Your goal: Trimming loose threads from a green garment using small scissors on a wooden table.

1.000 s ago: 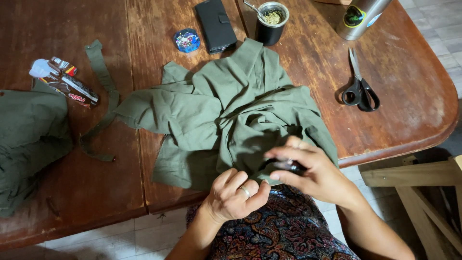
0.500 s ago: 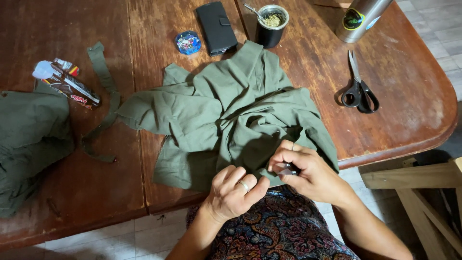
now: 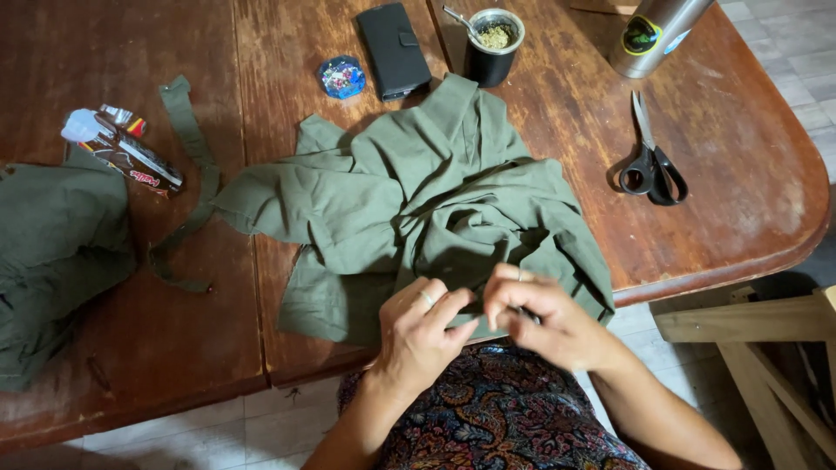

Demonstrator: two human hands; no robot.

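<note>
At the near edge of the desk (image 3: 714,157), your left hand (image 3: 422,335) pinches the olive garment (image 3: 418,209), and your right hand (image 3: 544,318) is curled closed beside it around something small and dark. The cloth looks soft, light and floppy, best held by a folded edge. Black scissors (image 3: 653,165) lie well apart, right.

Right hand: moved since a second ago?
Yes. The right hand has drawn slightly back toward the table edge, closing in beside the left hand on the green fabric.
</note>
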